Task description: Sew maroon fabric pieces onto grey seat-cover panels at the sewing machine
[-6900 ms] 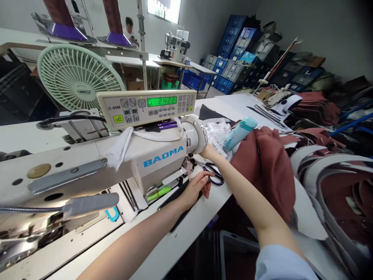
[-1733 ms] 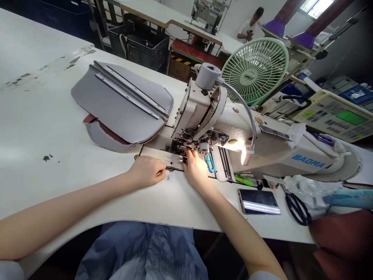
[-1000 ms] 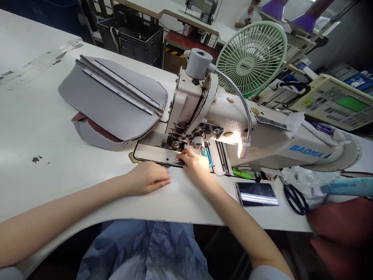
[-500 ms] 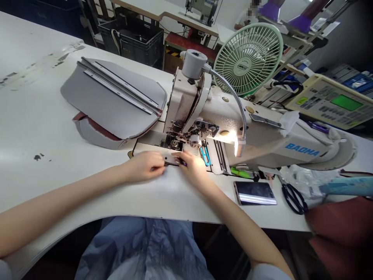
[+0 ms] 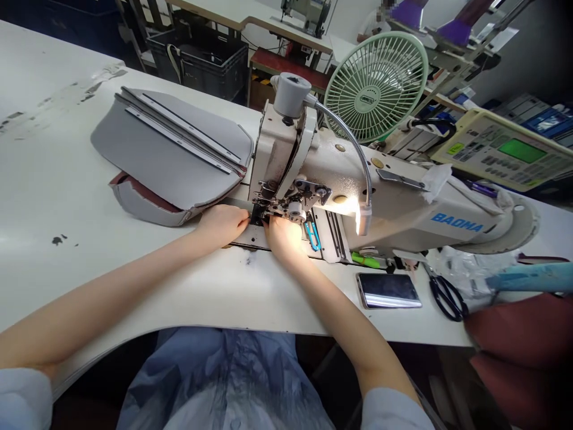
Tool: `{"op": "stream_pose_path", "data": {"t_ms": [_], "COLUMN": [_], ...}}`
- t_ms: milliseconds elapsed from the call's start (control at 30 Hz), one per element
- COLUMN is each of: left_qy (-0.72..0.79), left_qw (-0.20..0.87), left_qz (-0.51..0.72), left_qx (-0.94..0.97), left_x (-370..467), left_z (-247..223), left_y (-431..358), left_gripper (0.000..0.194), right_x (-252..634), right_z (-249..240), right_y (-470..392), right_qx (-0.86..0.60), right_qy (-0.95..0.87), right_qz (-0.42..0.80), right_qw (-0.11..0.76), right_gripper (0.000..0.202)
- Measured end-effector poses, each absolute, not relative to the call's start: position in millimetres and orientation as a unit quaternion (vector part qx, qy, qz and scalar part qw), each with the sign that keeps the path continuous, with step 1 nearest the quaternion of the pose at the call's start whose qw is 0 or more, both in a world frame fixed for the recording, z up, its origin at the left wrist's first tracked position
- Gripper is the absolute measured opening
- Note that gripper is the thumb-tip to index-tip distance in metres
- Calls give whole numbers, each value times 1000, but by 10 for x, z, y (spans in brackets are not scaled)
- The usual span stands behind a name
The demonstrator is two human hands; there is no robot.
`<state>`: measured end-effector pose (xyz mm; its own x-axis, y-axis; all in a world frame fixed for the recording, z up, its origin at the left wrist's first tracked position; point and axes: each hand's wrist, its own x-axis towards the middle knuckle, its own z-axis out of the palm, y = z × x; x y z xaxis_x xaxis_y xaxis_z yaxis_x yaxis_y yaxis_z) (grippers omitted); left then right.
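Observation:
My left hand [image 5: 222, 226] is closed, its fingers curled at the left side of the needle area. Whatever they may pinch is hidden. My right hand [image 5: 286, 236] reaches under the head of the sewing machine [image 5: 282, 143] from the right, fingers drawn together by the presser foot, under the lamp light. Machine parts cover its fingertips, so I cannot make out what they hold. Between the two hands lies the dark needle plate area [image 5: 257, 216]. Blue thread snips [image 5: 312, 234] rest just right of my right hand.
A grey sewn piece [image 5: 179, 149] with two strips on it lies left of the machine. On the right are a phone [image 5: 389, 291], black-handled scissors [image 5: 449, 298], a green-handled tool [image 5: 366, 260] and reddish-brown pieces [image 5: 519, 328]. Behind stand a green fan [image 5: 371, 89] and a control panel [image 5: 510, 149].
Both hands have moved away from the table's front edge, up to the needle area. The small dark thing at my right fingers is now out of sight. The view has shifted slightly.

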<state>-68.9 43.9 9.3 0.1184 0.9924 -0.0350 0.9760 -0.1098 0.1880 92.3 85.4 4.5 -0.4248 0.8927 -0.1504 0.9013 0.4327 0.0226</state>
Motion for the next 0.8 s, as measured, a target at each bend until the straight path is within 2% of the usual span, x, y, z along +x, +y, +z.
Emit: {"op": "stream_pose_path", "data": {"t_ms": [233, 433, 600, 700, 800], "left_qy": [676, 660, 605, 533, 464], "left_qw": [44, 95, 118, 183, 212], "left_qz": [59, 85, 113, 123, 131], "left_qx": [733, 740, 779, 817, 850], "left_x": [-756, -729, -648, -615, -503], "left_z": [183, 279, 292, 298, 267], "left_y": [43, -127, -74, -62, -13], "left_gripper": [36, 39, 44, 45, 54], "right_x": [1232, 1178, 991, 1195, 1626], "right_z": [130, 190, 189, 183, 147], "right_y": [625, 515, 553, 513, 389], "right_qx": [493, 479, 465, 479, 502], "right_qy": [867, 872, 880, 872, 862], "right_qz": [-53, -43, -45, -42, -30], "right_qw": [39, 88, 89, 85, 59], "right_gripper": [27, 23, 23, 25, 24]}}
